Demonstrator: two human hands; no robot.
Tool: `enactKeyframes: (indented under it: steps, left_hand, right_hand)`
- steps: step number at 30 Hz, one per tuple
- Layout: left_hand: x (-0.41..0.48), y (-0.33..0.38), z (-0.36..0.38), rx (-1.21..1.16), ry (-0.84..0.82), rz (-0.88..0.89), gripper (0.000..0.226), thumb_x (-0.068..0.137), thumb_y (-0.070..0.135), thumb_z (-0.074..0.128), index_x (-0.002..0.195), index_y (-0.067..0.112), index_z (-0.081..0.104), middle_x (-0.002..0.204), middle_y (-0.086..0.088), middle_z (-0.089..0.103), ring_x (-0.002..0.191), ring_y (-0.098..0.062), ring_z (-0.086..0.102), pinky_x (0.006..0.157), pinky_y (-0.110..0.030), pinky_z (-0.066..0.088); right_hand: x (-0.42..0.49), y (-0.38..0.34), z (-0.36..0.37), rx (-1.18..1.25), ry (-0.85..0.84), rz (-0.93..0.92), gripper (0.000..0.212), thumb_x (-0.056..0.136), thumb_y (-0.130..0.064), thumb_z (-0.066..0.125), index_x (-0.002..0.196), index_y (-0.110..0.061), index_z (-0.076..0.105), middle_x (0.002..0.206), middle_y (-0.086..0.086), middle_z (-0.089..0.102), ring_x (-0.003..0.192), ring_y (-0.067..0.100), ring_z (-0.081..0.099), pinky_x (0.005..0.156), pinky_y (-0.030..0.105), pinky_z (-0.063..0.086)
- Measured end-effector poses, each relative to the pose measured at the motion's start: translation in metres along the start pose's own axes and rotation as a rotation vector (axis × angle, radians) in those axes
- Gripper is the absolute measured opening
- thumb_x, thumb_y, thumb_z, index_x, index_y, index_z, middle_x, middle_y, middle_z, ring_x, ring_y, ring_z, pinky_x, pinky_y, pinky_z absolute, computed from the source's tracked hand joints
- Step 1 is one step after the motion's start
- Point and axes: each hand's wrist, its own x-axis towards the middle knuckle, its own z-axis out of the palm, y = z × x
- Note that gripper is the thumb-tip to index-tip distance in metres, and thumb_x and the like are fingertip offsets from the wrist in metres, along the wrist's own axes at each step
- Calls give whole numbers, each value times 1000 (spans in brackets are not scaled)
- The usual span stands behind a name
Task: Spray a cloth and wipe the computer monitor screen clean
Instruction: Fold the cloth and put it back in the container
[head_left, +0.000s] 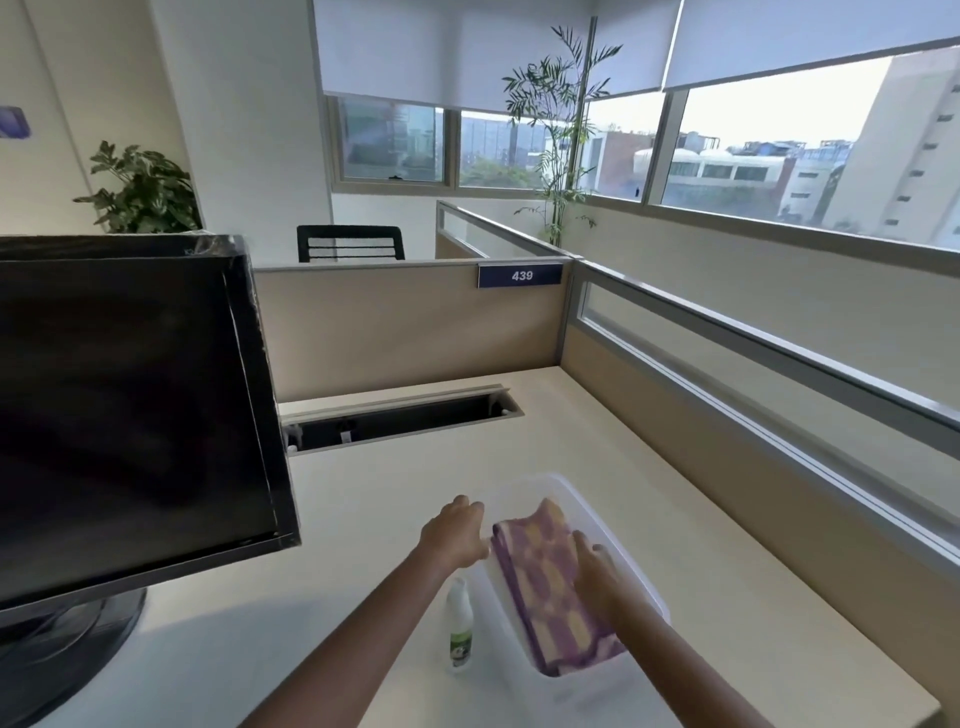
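Observation:
A folded purple-and-yellow checked cloth (545, 587) lies in a clear plastic tub (571, 493) on the desk. My right hand (597, 574) rests on the cloth's right side, fingers bent over it. My left hand (457, 532) holds the tub's left rim beside the cloth. A small white spray bottle (460, 623) with a green label stands upright just left of the tub, below my left hand. The black monitor (119, 410), its screen dark, stands at the left on a round base (67, 654).
The cream desk (727, 597) is fenced by beige partitions at the back and right. An open cable tray slot (400, 421) sits behind the monitor's right edge. Plants and windows lie beyond the partitions.

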Motion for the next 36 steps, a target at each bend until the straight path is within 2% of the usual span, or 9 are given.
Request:
enactKeyframes:
  steps: [4,6,9,12,20,24,27,31,36]
  left_hand:
    - [2,-2,1,-4,8,25,54,88,23,56,135,4,35,141,-11,34,129,-24,38,99,-37,40]
    - [2,-3,2,-6,10,28,54,89,23,56,135,4,34,141,-12,34,126,-25,41,97,-38,41]
    - [1,-4,4,-25,14,33,55,89,23,56,135,2,33,142,-13,33,123,-27,47,97,-38,42]
    - [0,-6,5,-74,13,48,55,89,23,57,134,-1,34,144,-14,31,122,-28,48,100,-38,41]
    - [-3,-15,6,-223,15,94,62,89,25,57,141,4,29,153,-10,21,135,-23,36,107,-32,31]
    - [-11,-26,10,-345,83,128,57,93,22,51,143,12,26,154,-4,23,138,-18,31,109,-27,27]
    - [-17,-34,11,-386,174,117,54,95,16,47,144,15,24,154,-3,24,138,-19,31,110,-28,28]
    - [-23,-41,10,-403,206,87,52,95,11,41,144,15,23,153,-6,25,138,-20,31,109,-29,28]
    - [-33,-53,11,-429,214,27,48,95,8,40,142,15,29,151,-6,30,135,-21,35,108,-29,31]
  right_hand:
    - [-1,-9,11,-278,162,-177,67,94,-24,44,147,-13,5,150,7,23,130,26,33,98,36,43]
    - [4,-10,11,-194,34,-184,86,86,-40,58,148,-15,3,156,5,5,141,27,13,107,44,36]
    - [17,-8,17,-145,-223,-147,108,75,-51,68,148,-20,-5,156,11,-17,143,32,-14,117,52,13]
    - [25,-4,28,-199,-360,-166,114,70,-53,71,147,-26,-9,155,9,-21,141,33,-22,116,56,3]
    - [23,-1,12,-223,-407,-256,105,75,-43,72,148,-26,-2,158,9,-5,144,32,-7,116,49,9]
    - [11,-21,-3,42,-109,-416,64,89,-32,59,144,-20,28,149,5,35,134,20,34,109,34,29]
    - [-5,-50,-10,213,79,-514,43,91,-48,45,128,-28,50,131,-2,56,111,9,54,95,27,45]
    - [-23,-79,-10,193,5,-675,56,76,-72,46,120,-38,52,109,-12,57,85,-3,53,76,16,48]
    - [-27,-89,-6,119,-30,-729,40,79,-48,64,114,-29,59,100,-5,55,74,-3,49,63,5,37]
